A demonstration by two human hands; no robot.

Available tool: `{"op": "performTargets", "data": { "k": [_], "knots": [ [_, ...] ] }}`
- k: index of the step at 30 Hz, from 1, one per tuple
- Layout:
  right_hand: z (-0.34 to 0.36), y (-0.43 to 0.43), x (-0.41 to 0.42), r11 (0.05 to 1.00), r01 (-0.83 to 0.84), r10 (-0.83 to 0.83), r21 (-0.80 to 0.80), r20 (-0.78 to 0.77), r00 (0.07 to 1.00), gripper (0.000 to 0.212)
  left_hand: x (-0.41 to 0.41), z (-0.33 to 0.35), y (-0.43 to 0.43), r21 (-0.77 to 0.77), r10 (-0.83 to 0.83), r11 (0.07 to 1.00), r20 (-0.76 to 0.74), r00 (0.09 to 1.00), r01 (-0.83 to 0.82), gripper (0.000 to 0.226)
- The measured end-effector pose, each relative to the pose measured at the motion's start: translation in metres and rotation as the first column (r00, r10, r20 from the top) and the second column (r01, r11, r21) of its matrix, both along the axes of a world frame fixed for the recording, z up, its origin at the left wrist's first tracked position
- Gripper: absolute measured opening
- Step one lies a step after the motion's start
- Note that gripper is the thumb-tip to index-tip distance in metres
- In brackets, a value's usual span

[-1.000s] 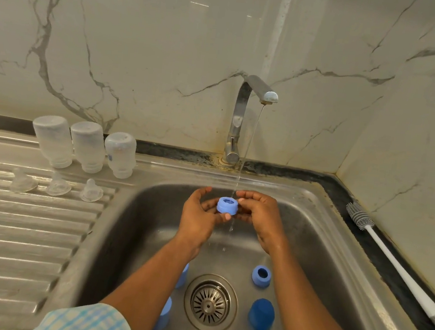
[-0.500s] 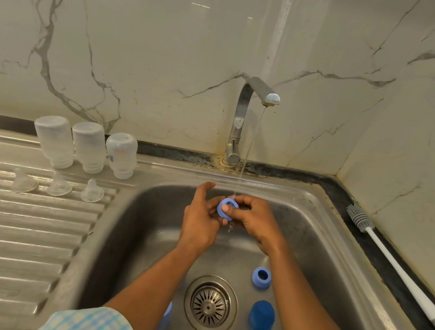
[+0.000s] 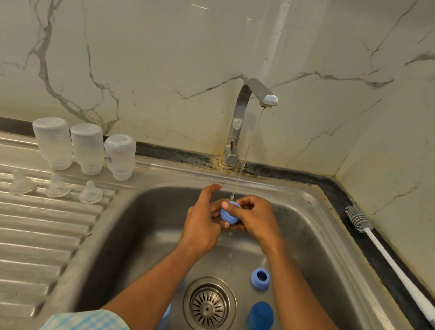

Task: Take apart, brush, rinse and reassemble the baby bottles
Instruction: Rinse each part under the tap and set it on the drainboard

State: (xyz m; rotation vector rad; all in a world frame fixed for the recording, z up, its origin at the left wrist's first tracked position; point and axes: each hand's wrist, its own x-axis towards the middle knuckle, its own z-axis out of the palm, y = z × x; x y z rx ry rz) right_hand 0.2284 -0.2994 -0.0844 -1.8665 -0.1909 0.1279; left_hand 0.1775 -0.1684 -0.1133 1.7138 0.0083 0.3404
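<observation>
Both hands hold one blue ring under the thin water from the tap, over the sink. The right hand curls its fingers round the ring. The left hand pinches it too, with one finger sticking up. Three more blue pieces lie near the drain. Three bottles stand upside down on the counter, with three clear teats in front of them.

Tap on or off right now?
On. A thin water stream runs from the faucet spout onto the blue bottle ring held by the left hand and right hand.
</observation>
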Motion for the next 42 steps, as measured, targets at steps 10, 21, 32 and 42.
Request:
{"op": "performTargets", "data": {
  "k": [10,21,32,42],
  "knots": [
    [0.001,0.003,-0.003,0.994,-0.101,0.097,-0.029,-0.098,0.99,0.014,0.005,-0.003,0.004,-0.034,0.071,0.997,-0.014,0.997,-0.071,0.082],
    [0.005,0.005,-0.004,0.981,0.021,-0.055,-0.193,-0.17,0.984,0.027,0.002,0.004,-0.012,0.064,-0.067,0.996,0.058,0.996,0.063,0.091],
    [0.0,0.006,-0.009,0.992,-0.05,0.086,0.115,-0.333,0.939,0.048,0.005,0.003,-0.008,0.042,0.077,0.996,0.063,0.995,-0.079,0.095],
    [-0.002,0.002,-0.006,0.995,-0.002,0.034,0.098,-0.328,0.944,0.044,0.006,0.0,-0.006,0.053,0.075,0.996,0.022,0.997,-0.076,0.102]
  ]
}}
